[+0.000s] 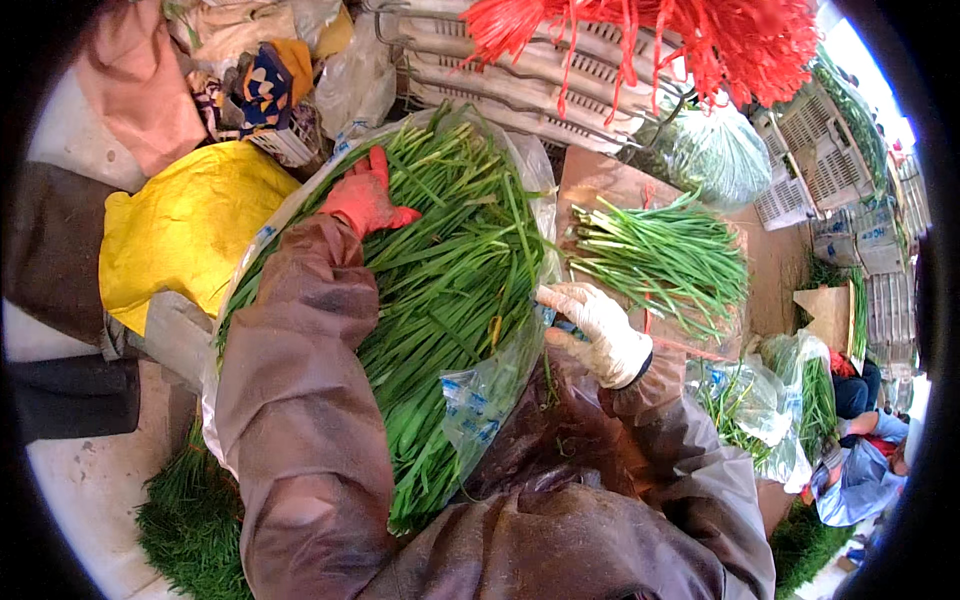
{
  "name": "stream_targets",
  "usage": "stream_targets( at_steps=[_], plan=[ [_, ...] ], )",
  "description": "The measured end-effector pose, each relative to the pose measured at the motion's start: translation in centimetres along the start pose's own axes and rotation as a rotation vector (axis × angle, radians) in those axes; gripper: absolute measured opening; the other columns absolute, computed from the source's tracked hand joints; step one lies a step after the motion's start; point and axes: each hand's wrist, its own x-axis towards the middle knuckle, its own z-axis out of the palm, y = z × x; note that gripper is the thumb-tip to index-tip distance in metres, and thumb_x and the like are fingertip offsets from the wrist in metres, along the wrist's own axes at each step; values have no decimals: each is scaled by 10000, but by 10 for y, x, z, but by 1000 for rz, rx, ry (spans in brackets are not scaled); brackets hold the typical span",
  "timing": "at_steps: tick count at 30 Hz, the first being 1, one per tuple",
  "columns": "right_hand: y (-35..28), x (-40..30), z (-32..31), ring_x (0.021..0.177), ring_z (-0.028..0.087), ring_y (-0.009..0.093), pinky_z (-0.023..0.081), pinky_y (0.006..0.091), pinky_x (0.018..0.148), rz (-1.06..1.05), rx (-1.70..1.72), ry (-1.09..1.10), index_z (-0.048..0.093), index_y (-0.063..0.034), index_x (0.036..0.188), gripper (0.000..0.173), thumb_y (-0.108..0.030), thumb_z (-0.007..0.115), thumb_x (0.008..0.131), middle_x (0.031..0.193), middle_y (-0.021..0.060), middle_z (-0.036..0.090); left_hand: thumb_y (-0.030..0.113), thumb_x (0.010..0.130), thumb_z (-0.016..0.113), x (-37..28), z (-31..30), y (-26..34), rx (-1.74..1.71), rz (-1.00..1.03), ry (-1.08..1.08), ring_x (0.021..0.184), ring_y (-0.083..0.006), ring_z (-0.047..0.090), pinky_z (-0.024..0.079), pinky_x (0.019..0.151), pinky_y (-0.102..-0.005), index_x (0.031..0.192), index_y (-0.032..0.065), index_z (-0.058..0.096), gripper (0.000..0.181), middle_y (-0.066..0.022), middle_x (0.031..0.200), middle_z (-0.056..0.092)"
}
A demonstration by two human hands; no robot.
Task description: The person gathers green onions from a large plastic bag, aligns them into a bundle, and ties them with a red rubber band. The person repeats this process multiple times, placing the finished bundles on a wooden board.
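Observation:
A large clear plastic bag [480, 405] with blue print lies wide in front of me, full of long flat green leaves that look like garlic chives [442, 277]. My left hand [367, 196], in a red glove, rests on the leaves towards the bag's far left side with its fingers spread. At the bag's right edge is my right hand [600, 330] in a pale glove, fingers apart; whether it touches the plastic is unclear. Beyond it, a loose pile of chives [664, 259] lies on a board [600, 176], pale stem ends towards the bag.
Red ties [675, 45] hang overhead before stacked plastic crates [517, 79]. A yellow sack [187, 225] lies left, above dark green bundles [191, 517]. Filled bags [716, 154] and more crates [832, 150] stand right. Another person [859, 480] sits at the far right.

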Motion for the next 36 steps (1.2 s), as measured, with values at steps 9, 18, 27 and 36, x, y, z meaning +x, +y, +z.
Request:
stream_targets(
  at_steps=[9,18,27,36],
  plan=[
    [-2,19,-6,1003,578,323,466,398,864,-17,-24,71,584,-59,1177,464,-27,691,726,1064,122,625,343,688,744,6,-20,18,-12,-104,-93,1028,-400,574,479,838,-450,1304,-54,341,836,-252,1080,600],
    [-26,50,3,977,588,336,484,421,818,-127,24,58,577,-80,1179,456,-95,699,740,1034,130,622,260,676,766,-34,-51,28,-55,-48,79,963,-392,598,492,798,-444,1377,-17,270,902,-263,1056,602],
    [-16,43,0,893,605,302,489,397,754,-120,-27,161,600,-87,1095,361,-104,684,744,943,96,633,138,757,608,-124,-16,61,426,175,263,774,-246,574,476,642,-386,1450,41,226,798,-94,907,570],
    [-45,62,-72,986,602,294,466,384,876,-99,43,298,588,-31,1167,455,-68,715,732,1063,129,639,130,794,502,-132,8,67,381,312,561,780,-193,530,430,676,-333,1376,16,372,607,-42,897,541]
  ],
)
